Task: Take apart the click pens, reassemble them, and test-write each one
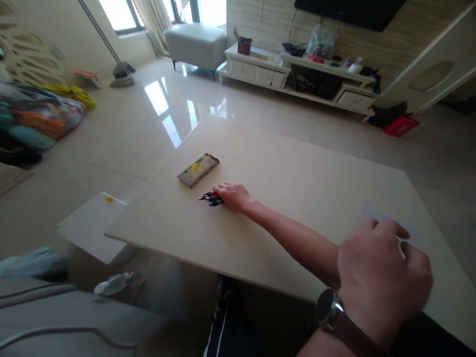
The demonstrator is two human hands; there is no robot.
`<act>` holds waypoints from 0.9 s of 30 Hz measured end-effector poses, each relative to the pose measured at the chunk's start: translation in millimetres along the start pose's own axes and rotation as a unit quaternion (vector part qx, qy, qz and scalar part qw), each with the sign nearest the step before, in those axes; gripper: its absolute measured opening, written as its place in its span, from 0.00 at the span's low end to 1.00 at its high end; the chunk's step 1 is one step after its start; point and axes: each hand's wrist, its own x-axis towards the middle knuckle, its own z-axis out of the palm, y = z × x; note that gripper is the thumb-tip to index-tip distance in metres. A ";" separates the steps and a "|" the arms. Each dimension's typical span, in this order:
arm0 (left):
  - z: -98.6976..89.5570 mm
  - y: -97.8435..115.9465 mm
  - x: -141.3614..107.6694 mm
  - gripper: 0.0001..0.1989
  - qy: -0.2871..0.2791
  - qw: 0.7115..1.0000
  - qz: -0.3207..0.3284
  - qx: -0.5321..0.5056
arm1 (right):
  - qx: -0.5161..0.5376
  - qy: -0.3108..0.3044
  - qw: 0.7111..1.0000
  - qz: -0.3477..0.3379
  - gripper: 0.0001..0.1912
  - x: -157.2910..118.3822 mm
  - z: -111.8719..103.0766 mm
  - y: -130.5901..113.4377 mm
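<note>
Stretched out to the left over the table (297,168), my right hand (234,196) is closed around a bunch of pens (211,198), with dark, pink and green parts poking past the fingers. Just beyond it lies a flat brown and yellow box (199,169). In the right foreground, my left hand (386,272), wearing a watch (329,310), crosses in front of the right forearm. Its fingers are curled toward the thumb; whatever is between them is hidden. A pale, see-through sheet (372,213) shows behind that hand, and I cannot tell whether they touch.
Left of the table stands a white box-like object (91,225), with a plastic bottle (115,283) on a grey surface (74,322) in front. Bagged items (44,116) lie on the floor at left. A bench (197,44) and low cabinet (253,69) line the back.
</note>
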 end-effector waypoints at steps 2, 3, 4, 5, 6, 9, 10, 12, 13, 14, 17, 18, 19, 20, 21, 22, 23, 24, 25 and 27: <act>-14.1 2.4 4.9 0.05 0.017 1.000 0.000 0.000 | -0.014 0.006 0.999 -0.038 0.11 17.1 1.8 4.7; -20.7 3.3 6.9 0.05 0.027 1.000 -0.001 -0.001 | -0.018 0.009 0.998 -0.057 0.11 25.1 2.8 7.3; -26.9 4.1 8.5 0.05 0.038 0.999 -0.003 -0.004 | -0.019 0.011 0.997 -0.072 0.12 32.3 4.1 9.9; -32.4 4.7 9.7 0.05 0.048 0.999 -0.006 -0.011 | -0.016 0.014 0.996 -0.081 0.13 38.6 5.7 12.5; -36.9 5.2 10.6 0.05 0.058 0.998 -0.007 -0.019 | -0.009 0.016 0.996 -0.084 0.15 43.5 7.7 14.8; -44.7 5.7 11.2 0.05 0.077 0.996 -0.010 -0.045 | 0.026 0.018 0.996 -0.081 0.26 49.8 15.6 20.2; -45.6 5.8 11.0 0.05 0.079 0.995 -0.009 -0.052 | 0.037 0.019 0.996 -0.084 0.30 49.4 18.2 21.3; -45.6 5.9 10.3 0.04 0.083 0.995 -0.008 -0.058 | 0.053 0.026 0.994 -0.090 0.35 46.4 22.5 22.3; -45.1 6.0 10.0 0.05 0.083 0.995 -0.008 -0.059 | 0.058 0.031 0.994 -0.088 0.37 44.4 23.8 22.4; -44.7 6.0 9.7 0.05 0.082 0.995 -0.010 -0.059 | 0.063 0.034 0.994 -0.085 0.40 42.4 24.5 22.4; -43.8 5.6 9.5 0.05 0.076 0.995 -0.020 -0.055 | 0.071 0.034 0.993 -0.087 0.47 37.1 23.3 22.7; -43.5 5.4 9.5 0.05 0.072 0.996 -0.023 -0.055 | 0.070 0.035 0.992 -0.094 0.48 35.4 22.2 23.3; -43.1 5.2 9.6 0.05 0.071 0.996 -0.025 -0.056 | 0.068 0.039 0.992 -0.104 0.48 33.6 21.0 24.2; -42.4 5.1 9.7 0.05 0.071 0.995 -0.026 -0.059 | 0.064 0.045 0.990 -0.115 0.48 31.6 19.8 25.6; -41.3 5.1 9.8 0.05 0.071 0.995 -0.025 -0.065 | 0.060 0.052 0.989 -0.124 0.47 29.2 18.7 27.5; -39.8 5.2 9.9 0.05 0.072 0.995 -0.024 -0.071 | 0.055 0.059 0.988 -0.131 0.47 26.3 17.7 30.0; -37.9 5.5 9.8 0.05 0.073 0.994 -0.023 -0.077 | 0.051 0.066 0.987 -0.136 0.47 22.8 16.7 33.4; -35.6 5.8 9.6 0.06 0.073 0.994 -0.021 -0.082 | 0.046 0.072 0.987 -0.138 0.47 18.5 15.6 37.8; -33.0 6.1 9.0 0.06 0.072 0.994 -0.018 -0.086 | 0.040 0.078 0.987 -0.137 0.47 13.5 14.4 43.4; -27.6 6.8 7.1 0.06 0.068 0.994 -0.013 -0.081 | 0.023 0.081 0.988 -0.132 0.48 0.8 10.6 58.7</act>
